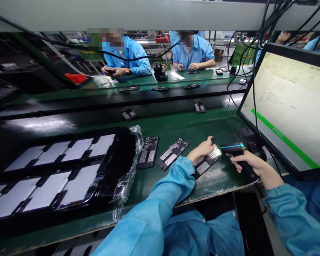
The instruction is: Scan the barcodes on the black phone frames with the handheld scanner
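Phone frame (207, 161) under left hand (202, 149); two more frames (160, 153) lie beside.

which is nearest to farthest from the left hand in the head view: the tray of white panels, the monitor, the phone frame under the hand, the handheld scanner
1. phone frame, under the left hand
2. handheld scanner, just right, in the right hand
3. monitor, far right
4. tray of white panels, far left

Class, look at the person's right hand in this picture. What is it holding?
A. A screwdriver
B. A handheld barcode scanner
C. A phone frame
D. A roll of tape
B. The right hand grips the handle of a black handheld scanner, whose head with a lit blue strip points at the phone frame under the left hand.
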